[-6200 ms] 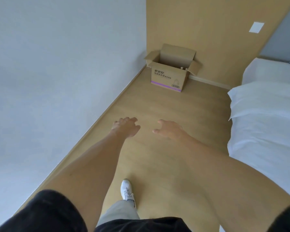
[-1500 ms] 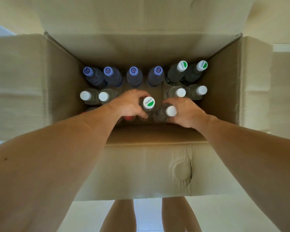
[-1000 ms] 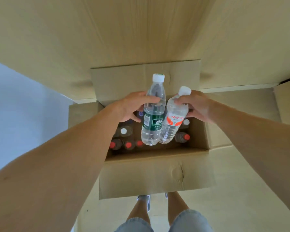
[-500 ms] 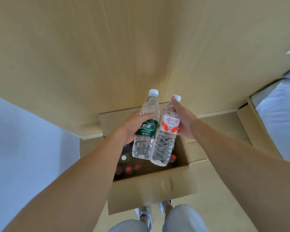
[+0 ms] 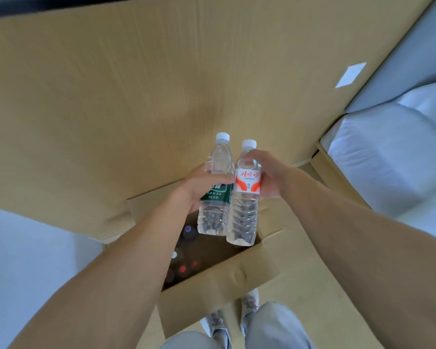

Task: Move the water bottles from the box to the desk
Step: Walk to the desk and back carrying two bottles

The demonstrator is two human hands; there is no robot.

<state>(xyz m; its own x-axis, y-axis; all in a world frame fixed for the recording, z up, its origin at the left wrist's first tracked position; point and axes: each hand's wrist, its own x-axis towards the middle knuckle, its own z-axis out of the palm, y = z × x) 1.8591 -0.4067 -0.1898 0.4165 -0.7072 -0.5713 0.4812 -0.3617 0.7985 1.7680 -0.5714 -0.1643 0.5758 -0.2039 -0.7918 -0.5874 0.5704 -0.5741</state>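
Open box (image 5: 219, 280) top unobstructed; wood wall (image 5: 136, 84) close behind it.

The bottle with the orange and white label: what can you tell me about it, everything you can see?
The orange-labelled bottle is clear ribbed plastic with a white screw cap, closed, and looks full of water. Its label is white above and orange below, with red characters. It is held nearly upright in the air above the open cardboard box. The right hand grips its upper part, and its side appears to touch the green-labelled bottle beside it.
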